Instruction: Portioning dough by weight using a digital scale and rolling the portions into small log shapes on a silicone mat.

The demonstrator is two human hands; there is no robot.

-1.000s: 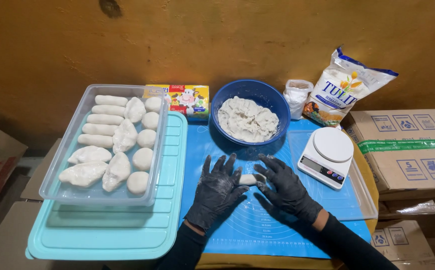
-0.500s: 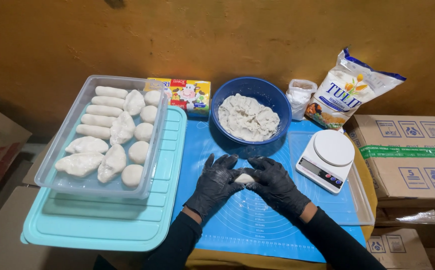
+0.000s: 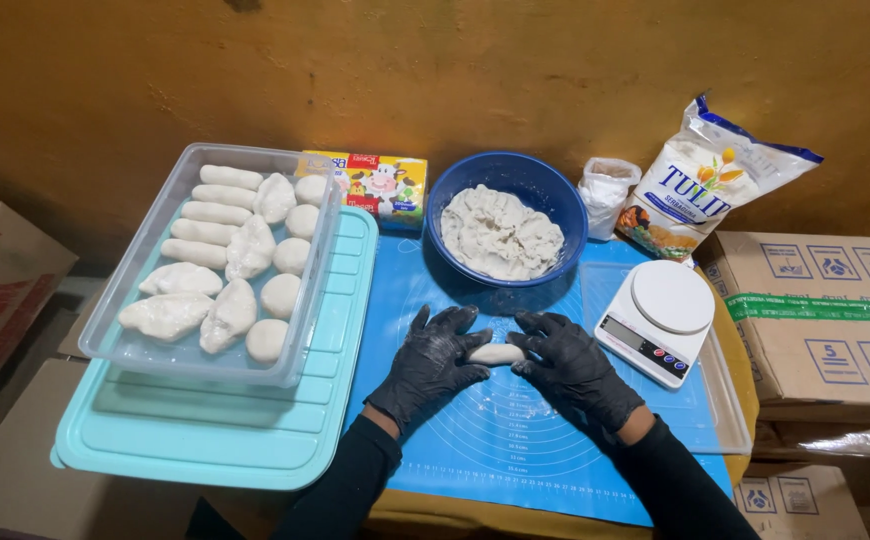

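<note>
Head view: dough piece [image 3: 496,354] lies left-right between hands.

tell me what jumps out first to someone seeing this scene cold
Two black-gloved hands, left hand and right hand, meet at the middle of the blue mat, pinching a small white dough piece between them. Just behind them sits a blue bowl heaped with white dough. To the left, a clear tray of shaped dough pieces rests on a turquoise lid.

Dough piece [image 3: 496,353] ends perhaps hidden
</note>
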